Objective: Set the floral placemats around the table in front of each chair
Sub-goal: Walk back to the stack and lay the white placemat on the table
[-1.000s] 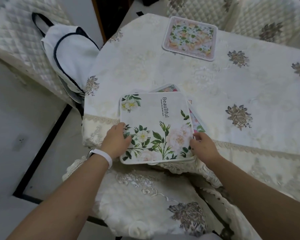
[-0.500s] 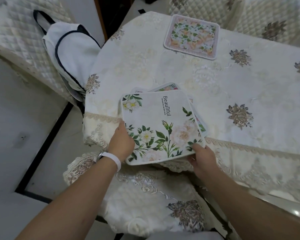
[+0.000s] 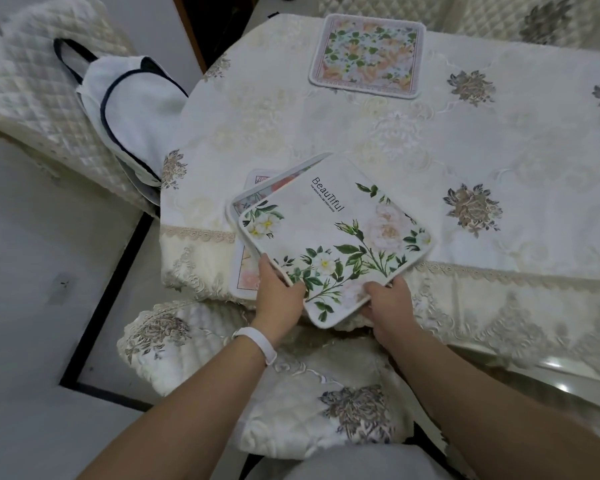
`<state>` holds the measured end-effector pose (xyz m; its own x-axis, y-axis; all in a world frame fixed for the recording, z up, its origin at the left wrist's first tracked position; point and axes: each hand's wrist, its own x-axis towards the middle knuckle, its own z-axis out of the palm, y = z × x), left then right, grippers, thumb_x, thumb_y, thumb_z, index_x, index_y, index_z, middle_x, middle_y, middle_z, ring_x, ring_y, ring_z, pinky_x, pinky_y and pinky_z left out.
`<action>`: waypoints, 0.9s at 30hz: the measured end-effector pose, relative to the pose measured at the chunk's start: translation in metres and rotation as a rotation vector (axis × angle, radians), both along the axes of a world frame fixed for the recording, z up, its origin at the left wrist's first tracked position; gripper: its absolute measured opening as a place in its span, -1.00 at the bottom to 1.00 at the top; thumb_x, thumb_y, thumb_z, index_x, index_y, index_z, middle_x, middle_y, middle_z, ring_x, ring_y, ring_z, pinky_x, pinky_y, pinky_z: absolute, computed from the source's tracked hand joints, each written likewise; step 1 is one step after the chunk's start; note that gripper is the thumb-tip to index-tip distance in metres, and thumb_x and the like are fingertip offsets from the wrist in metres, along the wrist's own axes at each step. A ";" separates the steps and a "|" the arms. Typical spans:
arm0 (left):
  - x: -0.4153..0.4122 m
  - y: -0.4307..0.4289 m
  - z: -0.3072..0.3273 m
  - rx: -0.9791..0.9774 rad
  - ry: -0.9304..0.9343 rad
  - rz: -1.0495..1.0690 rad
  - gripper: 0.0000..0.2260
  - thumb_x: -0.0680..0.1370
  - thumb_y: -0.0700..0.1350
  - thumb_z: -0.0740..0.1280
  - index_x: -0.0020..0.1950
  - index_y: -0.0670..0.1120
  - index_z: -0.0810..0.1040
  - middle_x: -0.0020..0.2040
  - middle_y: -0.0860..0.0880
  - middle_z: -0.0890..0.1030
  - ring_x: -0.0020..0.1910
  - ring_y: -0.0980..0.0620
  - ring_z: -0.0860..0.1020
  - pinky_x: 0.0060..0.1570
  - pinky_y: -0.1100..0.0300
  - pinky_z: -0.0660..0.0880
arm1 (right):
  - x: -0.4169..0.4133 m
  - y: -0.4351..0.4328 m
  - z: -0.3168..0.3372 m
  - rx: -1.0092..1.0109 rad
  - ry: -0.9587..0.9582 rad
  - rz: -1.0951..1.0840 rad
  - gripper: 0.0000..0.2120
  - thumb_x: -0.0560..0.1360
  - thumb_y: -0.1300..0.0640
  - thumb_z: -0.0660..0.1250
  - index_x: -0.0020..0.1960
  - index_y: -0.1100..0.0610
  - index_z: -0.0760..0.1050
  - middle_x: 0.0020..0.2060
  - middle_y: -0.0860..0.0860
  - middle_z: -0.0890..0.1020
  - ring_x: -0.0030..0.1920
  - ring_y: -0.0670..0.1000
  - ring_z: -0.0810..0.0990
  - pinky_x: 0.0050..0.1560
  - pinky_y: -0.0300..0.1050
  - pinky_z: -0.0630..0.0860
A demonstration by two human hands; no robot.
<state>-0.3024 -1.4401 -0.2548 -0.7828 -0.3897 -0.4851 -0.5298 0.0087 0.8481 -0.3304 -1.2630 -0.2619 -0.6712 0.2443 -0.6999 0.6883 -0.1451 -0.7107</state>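
A white floral placemat (image 3: pixel 340 233) printed "Beautiful" is lifted and turned at the table's near edge. My left hand (image 3: pixel 278 292) grips its near left edge and my right hand (image 3: pixel 388 303) grips its near corner. Under it more placemats (image 3: pixel 246 268) lie in a loose stack, one hanging over the table edge. One pink and green floral placemat (image 3: pixel 366 55) lies flat at the far side of the table (image 3: pixel 499 150), in front of a far chair.
A quilted chair (image 3: pixel 326 393) with a lace cover stands right below my hands. Another quilted chair (image 3: pixel 32 95) at the left carries a white bag with dark trim (image 3: pixel 132 109). More chair backs (image 3: pixel 499 15) line the far side.
The top placemat has been lifted off the stack and rotated clockwise. Both hands slid to its near edge. The stack beneath has shifted left and shows more.
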 end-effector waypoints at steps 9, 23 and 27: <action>-0.058 -0.047 -0.002 0.442 -0.074 0.261 -0.59 0.52 -0.34 0.35 0.33 -0.09 0.39 0.07 -0.17 0.66 -0.12 -0.05 0.66 -0.22 0.09 0.60 | -0.010 0.061 0.005 0.023 0.004 0.048 -0.67 0.48 0.43 0.24 0.14 0.12 0.46 0.02 0.09 0.65 -0.02 0.17 0.65 -0.15 0.11 0.65; -0.121 0.008 -0.004 0.125 -0.120 -0.402 -0.51 0.58 -0.23 0.35 0.48 -0.11 0.29 0.13 -0.15 0.62 -0.05 -0.10 0.65 -0.14 0.09 0.58 | -0.020 0.172 -0.002 0.227 -0.098 0.084 -0.81 0.51 0.36 0.26 0.08 0.20 0.54 -0.07 0.22 0.66 -0.08 0.27 0.65 0.02 0.28 0.60; -0.122 0.035 -0.002 0.081 -0.096 -0.489 -0.52 0.58 -0.29 0.32 0.46 -0.08 0.29 0.25 -0.11 0.54 0.01 -0.07 0.61 -0.20 0.16 0.57 | -0.021 0.181 -0.004 0.292 -0.081 0.024 -0.81 0.48 0.30 0.29 0.02 0.08 0.56 -0.09 0.14 0.70 -0.08 0.23 0.67 0.03 0.26 0.61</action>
